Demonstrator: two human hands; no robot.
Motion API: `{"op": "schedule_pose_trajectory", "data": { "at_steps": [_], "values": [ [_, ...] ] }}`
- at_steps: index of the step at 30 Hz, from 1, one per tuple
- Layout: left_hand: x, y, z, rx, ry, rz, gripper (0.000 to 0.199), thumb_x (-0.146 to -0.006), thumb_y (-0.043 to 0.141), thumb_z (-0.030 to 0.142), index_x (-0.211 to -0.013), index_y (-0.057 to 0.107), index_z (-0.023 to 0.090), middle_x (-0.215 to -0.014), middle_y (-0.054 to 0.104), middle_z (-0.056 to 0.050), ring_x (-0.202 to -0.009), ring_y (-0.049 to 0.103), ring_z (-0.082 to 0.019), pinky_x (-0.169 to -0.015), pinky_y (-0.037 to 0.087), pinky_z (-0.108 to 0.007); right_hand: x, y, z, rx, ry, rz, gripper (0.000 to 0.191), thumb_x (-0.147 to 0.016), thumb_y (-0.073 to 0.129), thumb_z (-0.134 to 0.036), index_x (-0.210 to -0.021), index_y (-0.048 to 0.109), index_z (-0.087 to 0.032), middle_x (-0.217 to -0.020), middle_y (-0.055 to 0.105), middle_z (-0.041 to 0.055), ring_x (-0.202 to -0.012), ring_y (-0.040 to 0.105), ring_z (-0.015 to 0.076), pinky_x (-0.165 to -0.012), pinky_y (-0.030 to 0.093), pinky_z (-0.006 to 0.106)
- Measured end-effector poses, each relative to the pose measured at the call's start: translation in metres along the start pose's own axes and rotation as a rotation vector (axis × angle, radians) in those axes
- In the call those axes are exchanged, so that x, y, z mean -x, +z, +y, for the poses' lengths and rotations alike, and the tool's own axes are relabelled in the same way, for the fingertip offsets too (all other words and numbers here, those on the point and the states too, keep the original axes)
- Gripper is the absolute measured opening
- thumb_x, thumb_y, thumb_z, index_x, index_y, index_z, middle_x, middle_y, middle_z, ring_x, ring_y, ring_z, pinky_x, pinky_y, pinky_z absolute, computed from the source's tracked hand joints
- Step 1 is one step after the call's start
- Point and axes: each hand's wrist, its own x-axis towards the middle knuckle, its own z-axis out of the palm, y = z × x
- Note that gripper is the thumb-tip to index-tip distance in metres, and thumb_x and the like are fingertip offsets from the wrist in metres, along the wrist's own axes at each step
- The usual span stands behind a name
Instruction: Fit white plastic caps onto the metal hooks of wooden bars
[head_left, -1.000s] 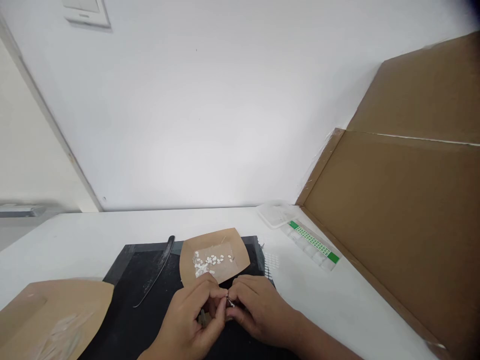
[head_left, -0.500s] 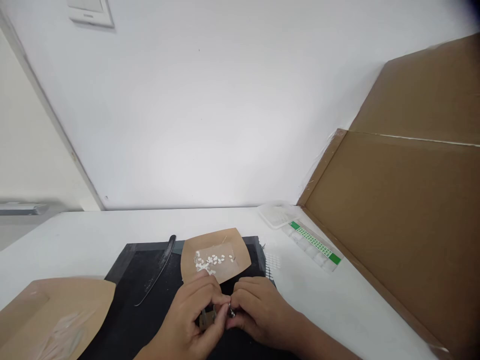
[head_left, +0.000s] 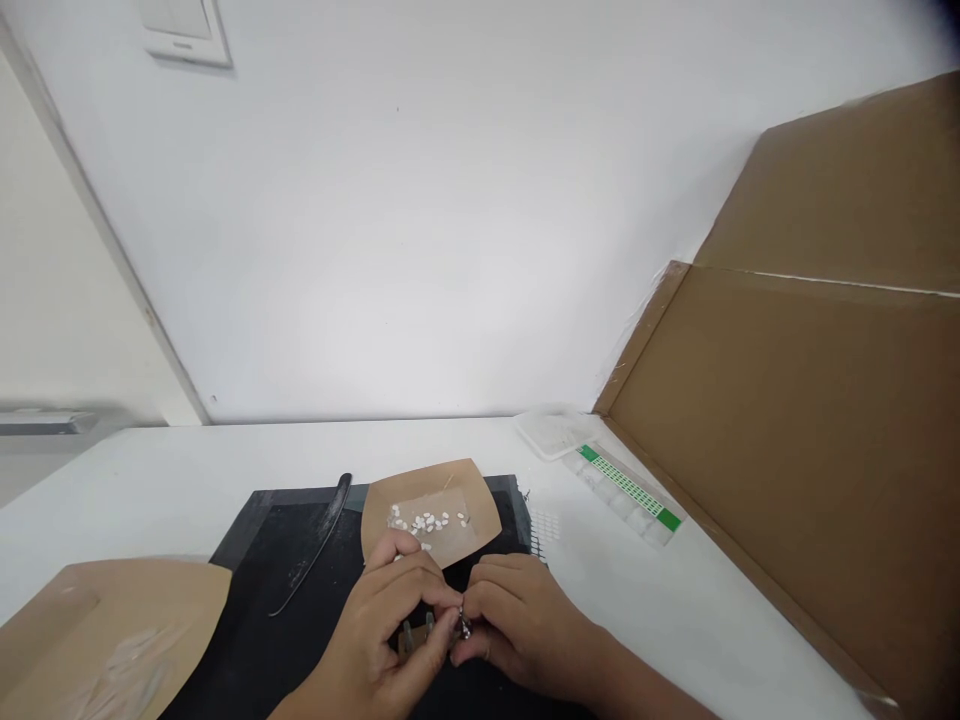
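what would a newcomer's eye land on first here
Probably the big brown cardboard on the right side. Then the left hand and right hand, fingertips together at a small shiny piece over the black mat, near a tan tray of white bits.

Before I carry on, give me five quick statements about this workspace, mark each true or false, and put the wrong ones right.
1. The left hand and right hand meet at a small shiny piece. True.
2. The white pieces lie in the tray at the picture's left edge. False: they lie in the far tray, just beyond the hands.
3. The left hand is gripping the dark curved tool. False: no hand touches it; it lies mostly on the black mat.
4. The green-banded strip lies right of the mat. True.
5. The cardboard panel stands on the left. False: it stands on the right.
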Motion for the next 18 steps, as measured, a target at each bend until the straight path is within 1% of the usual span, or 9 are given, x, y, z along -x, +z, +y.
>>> {"op": "schedule_pose_trajectory", "data": {
  "at_steps": [3, 6, 10, 13, 15, 18],
  "values": [
    [0.003, 0.001, -0.001, -0.001, -0.019, -0.001, 0.021, -0.096, 0.061, 0.002, -0.104, 0.067, 0.02, -0.083, 0.072, -0.003, -0.078, 0.062, -0.02, -0.079, 0.045, -0.037, 0.0, -0.001, 0.0, -0.004, 0.016, -0.004, 0.043, -0.11, 0.052, -0.058, -0.09, 0.058, -0.021, -0.075, 0.065, -0.0017, -0.065, 0.058, 0.0141, -0.063, 0.041, 0.026],
    [0.004, 0.002, -0.002, -0.025, -0.035, -0.002, 0.019, -0.097, 0.061, 0.003, -0.103, 0.068, 0.02, -0.082, 0.071, -0.003, -0.08, 0.059, -0.021, -0.077, 0.045, -0.035, 0.0, -0.002, 0.0, 0.012, 0.032, -0.014, 0.042, -0.11, 0.053, -0.057, -0.089, 0.058, -0.021, -0.075, 0.065, -0.0018, -0.065, 0.058, 0.014, -0.062, 0.04, 0.027],
    [0.005, 0.004, -0.004, -0.014, -0.06, 0.005, 0.017, -0.098, 0.06, 0.005, -0.102, 0.068, 0.019, -0.082, 0.069, -0.004, -0.081, 0.059, -0.02, -0.075, 0.047, -0.033, -0.001, -0.002, -0.002, 0.01, 0.045, 0.016, 0.047, -0.111, 0.047, -0.062, -0.087, 0.056, -0.021, -0.073, 0.065, -0.003, -0.061, 0.054, 0.013, -0.06, 0.037, 0.027],
    [0.005, 0.005, -0.004, 0.025, -0.13, 0.011, 0.014, -0.1, 0.059, 0.01, -0.096, 0.068, 0.02, -0.077, 0.066, -0.003, -0.077, 0.059, -0.019, -0.071, 0.047, -0.03, -0.003, -0.004, -0.005, 0.029, 0.051, 0.043, 0.048, -0.113, 0.043, -0.061, -0.087, 0.056, -0.021, -0.073, 0.065, -0.003, -0.061, 0.053, 0.0128, -0.06, 0.035, 0.027],
    [0.008, 0.006, -0.003, 0.075, -0.199, -0.017, 0.014, -0.102, 0.058, 0.015, -0.094, 0.068, 0.021, -0.075, 0.064, -0.002, -0.071, 0.06, -0.017, -0.066, 0.047, -0.027, -0.004, -0.007, -0.008, 0.051, 0.045, 0.047, 0.049, -0.114, 0.041, -0.06, -0.088, 0.056, -0.021, -0.073, 0.064, -0.0031, -0.061, 0.053, 0.0127, -0.061, 0.035, 0.028],
    [0.014, 0.008, -0.005, 0.166, -0.298, -0.064, 0.013, -0.105, 0.058, 0.021, -0.099, 0.069, 0.021, -0.076, 0.064, -0.001, -0.061, 0.059, -0.013, -0.059, 0.045, -0.023, -0.005, -0.01, -0.009, 0.075, 0.03, 0.05, 0.049, -0.115, 0.039, -0.058, -0.087, 0.056, -0.021, -0.072, 0.063, -0.0036, -0.06, 0.052, 0.0126, -0.061, 0.034, 0.028]
  ]
}}
